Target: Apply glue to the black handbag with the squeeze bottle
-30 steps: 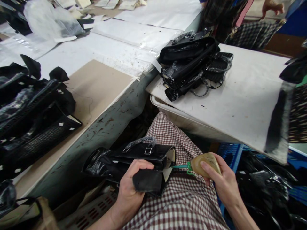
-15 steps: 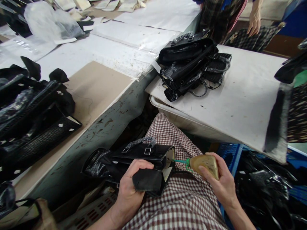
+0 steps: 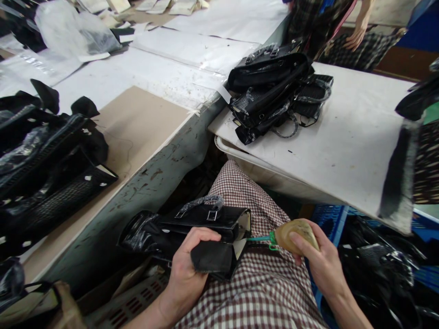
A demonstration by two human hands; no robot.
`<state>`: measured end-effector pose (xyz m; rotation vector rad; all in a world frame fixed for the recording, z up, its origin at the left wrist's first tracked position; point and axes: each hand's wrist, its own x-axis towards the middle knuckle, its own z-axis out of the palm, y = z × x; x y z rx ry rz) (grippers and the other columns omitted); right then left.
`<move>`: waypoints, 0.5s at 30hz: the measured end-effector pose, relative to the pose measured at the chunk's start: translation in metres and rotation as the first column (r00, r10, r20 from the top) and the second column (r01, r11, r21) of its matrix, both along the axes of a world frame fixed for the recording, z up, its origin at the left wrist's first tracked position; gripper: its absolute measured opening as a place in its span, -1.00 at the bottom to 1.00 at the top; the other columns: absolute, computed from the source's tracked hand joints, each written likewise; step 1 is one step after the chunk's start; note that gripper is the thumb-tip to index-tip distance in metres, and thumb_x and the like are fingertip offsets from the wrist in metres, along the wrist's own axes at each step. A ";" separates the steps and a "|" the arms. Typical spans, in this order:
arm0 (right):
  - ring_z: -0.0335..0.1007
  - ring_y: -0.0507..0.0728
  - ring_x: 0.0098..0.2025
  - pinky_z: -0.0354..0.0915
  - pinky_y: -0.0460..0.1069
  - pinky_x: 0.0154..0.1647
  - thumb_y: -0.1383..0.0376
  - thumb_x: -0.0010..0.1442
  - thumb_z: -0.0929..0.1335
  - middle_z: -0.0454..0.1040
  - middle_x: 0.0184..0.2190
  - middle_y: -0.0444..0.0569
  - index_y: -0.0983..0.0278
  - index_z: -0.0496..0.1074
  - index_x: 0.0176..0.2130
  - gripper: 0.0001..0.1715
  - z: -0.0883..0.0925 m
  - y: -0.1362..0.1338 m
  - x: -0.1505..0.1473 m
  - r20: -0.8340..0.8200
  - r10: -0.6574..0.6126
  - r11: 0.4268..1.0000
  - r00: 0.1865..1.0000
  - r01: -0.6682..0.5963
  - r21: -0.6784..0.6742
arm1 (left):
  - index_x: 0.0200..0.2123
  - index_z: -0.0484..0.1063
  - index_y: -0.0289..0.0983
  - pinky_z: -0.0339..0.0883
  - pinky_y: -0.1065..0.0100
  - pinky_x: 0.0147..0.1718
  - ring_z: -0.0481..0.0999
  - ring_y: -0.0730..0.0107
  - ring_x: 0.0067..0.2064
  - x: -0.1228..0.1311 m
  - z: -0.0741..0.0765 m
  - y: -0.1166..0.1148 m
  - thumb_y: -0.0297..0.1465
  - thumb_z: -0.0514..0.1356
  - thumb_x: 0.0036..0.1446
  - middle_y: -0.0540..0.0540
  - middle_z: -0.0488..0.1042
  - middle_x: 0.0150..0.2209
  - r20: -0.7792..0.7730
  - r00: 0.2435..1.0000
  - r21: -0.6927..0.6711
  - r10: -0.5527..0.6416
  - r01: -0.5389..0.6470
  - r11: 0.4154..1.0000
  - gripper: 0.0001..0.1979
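A black handbag (image 3: 202,219) with plastic-wrapped handles rests across my lap. My left hand (image 3: 188,260) grips its near side, with a black flap (image 3: 211,257) folded out over the fingers. At the bag's right end the pale inner edges show. My right hand (image 3: 317,249) is wrapped round a yellowish squeeze bottle (image 3: 297,234) with a green collar. Its thin green nozzle (image 3: 259,238) points left, its tip at the bag's open end; whether it touches the edge is hard to tell.
Black bags (image 3: 51,160) lie on the left table (image 3: 140,109). More black bags (image 3: 270,87) are piled on the white table (image 3: 353,119) ahead. A blue crate (image 3: 338,224) stands at the right. Beyond, another person's hand (image 3: 356,36) shows.
My right hand and the bottle have moved slightly right and down, and the nozzle tip now lies lower along the bag's end. My left hand has barely moved.
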<state>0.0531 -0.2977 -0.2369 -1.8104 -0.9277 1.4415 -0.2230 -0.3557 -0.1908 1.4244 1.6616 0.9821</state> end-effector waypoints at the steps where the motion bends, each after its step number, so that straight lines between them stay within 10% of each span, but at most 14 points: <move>1: 0.26 0.01 -0.62 0.27 -0.08 -0.72 -0.04 -0.05 0.49 0.48 -0.36 -0.08 0.26 0.36 -0.06 -0.33 -0.001 0.000 0.000 -0.043 -0.007 1.000 0.999 0.006 -0.005 | -0.22 0.43 -0.17 0.32 0.36 -0.17 0.48 0.35 -0.16 0.000 0.001 0.000 -0.61 0.17 0.08 0.00 0.46 -0.24 0.000 1.000 -0.001 0.001 -0.001 1.000 -0.75; 15: 0.12 -0.01 -0.67 0.07 -0.15 -0.74 -0.15 0.00 0.42 0.32 -0.63 -0.09 0.27 0.47 -0.31 -0.45 0.000 -0.007 -0.007 -0.583 -0.216 0.936 0.783 -0.005 -0.353 | -0.31 0.46 -0.22 0.33 0.35 -0.27 0.50 0.30 -0.27 0.002 0.002 0.011 -0.58 0.13 0.00 -0.06 0.47 -0.32 0.034 0.998 0.027 0.045 -0.045 0.999 -0.79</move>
